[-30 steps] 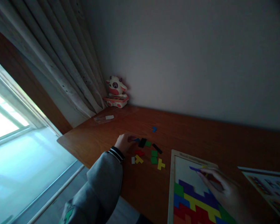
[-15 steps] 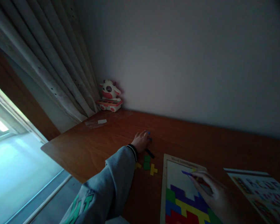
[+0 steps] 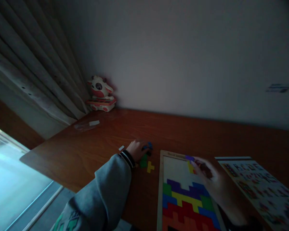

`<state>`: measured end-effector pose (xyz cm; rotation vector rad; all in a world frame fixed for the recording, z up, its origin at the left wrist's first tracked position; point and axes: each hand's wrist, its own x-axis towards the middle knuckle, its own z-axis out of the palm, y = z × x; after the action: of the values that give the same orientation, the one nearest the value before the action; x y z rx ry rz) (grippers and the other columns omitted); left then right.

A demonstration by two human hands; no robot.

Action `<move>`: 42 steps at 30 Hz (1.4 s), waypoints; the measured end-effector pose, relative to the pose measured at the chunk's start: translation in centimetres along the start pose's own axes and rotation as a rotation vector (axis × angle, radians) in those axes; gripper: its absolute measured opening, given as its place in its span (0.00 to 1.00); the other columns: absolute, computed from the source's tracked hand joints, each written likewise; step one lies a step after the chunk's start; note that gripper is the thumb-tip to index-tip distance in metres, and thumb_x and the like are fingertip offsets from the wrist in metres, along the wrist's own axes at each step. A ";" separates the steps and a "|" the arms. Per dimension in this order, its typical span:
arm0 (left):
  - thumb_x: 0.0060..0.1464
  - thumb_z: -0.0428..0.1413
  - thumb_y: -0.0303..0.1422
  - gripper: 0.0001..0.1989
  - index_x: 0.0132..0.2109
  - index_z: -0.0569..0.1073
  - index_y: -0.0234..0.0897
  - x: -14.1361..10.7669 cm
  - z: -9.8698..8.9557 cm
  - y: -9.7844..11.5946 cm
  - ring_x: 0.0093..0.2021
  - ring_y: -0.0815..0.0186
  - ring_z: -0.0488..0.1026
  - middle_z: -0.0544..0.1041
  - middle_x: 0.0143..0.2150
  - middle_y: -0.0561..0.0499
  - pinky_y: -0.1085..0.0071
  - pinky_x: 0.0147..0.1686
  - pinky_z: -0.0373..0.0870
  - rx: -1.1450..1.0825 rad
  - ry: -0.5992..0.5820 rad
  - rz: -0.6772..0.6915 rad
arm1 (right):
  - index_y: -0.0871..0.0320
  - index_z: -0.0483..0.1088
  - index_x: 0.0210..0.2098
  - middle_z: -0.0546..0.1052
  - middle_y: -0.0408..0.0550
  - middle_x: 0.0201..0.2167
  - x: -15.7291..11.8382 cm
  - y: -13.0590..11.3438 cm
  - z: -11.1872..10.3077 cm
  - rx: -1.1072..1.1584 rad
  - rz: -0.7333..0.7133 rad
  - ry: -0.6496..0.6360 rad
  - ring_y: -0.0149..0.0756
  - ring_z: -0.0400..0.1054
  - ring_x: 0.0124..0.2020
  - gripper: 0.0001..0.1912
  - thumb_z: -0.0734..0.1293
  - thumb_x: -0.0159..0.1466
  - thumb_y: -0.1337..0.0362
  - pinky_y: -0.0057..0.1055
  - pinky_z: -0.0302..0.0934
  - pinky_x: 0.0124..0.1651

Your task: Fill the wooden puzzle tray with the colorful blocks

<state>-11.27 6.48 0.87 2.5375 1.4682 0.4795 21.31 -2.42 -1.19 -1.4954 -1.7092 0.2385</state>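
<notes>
Left hand (image 3: 137, 149) at the loose pieces, right hand (image 3: 208, 173) over the puzzle board (image 3: 160, 183)

The fingers of the right hand pinch a purple piece (image 3: 189, 158) at the board's upper edge; a yellow piece (image 3: 190, 166) shows just below it. Interlocked coloured pieces fill the board's lower part. The left hand's fingers lie at a blue piece (image 3: 149, 145) on the counter (image 3: 103, 141); blur and shadow hide whether they grip it. Green pieces (image 3: 143, 162) and a yellow cross-like piece (image 3: 150, 167) lie nearby.

Dim grey wall (image 3: 170, 64); pale curtain (image 3: 29, 61) at left; brown wooden table (image 3: 69, 154); bluish light lower left.
</notes>
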 end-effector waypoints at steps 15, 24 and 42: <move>0.56 0.59 0.31 0.05 0.39 0.79 0.41 0.5 1.1 0.9 0.37 0.65 0.78 0.82 0.37 0.53 0.72 0.39 0.72 -0.111 0.072 -0.128 | 0.60 0.71 0.49 0.80 0.57 0.41 0.6 3.5 -0.6 -0.109 0.238 0.115 0.45 0.76 0.41 0.23 0.58 0.66 0.50 0.42 0.68 0.45; 0.52 0.61 0.26 0.05 0.36 0.79 0.39 0.7 1.4 0.8 0.37 0.66 0.78 0.81 0.36 0.53 0.74 0.39 0.73 -0.197 0.148 -0.057 | 0.59 0.72 0.48 0.80 0.57 0.42 0.4 3.8 -0.4 -0.221 0.256 0.031 0.44 0.76 0.42 0.18 0.57 0.67 0.57 0.40 0.68 0.45; 0.54 0.64 0.38 0.11 0.39 0.77 0.34 -0.3 2.6 10.3 0.38 0.64 0.80 0.82 0.38 0.47 0.68 0.42 0.77 -0.989 0.081 0.014 | 0.52 0.75 0.44 0.78 0.50 0.47 0.3 -3.2 -1.2 0.391 0.063 -0.284 0.41 0.72 0.49 0.16 0.64 0.66 0.49 0.38 0.67 0.51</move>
<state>-2.08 1.10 1.52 1.7365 0.8723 1.0062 19.84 -3.45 1.73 -1.2661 -1.7091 0.8041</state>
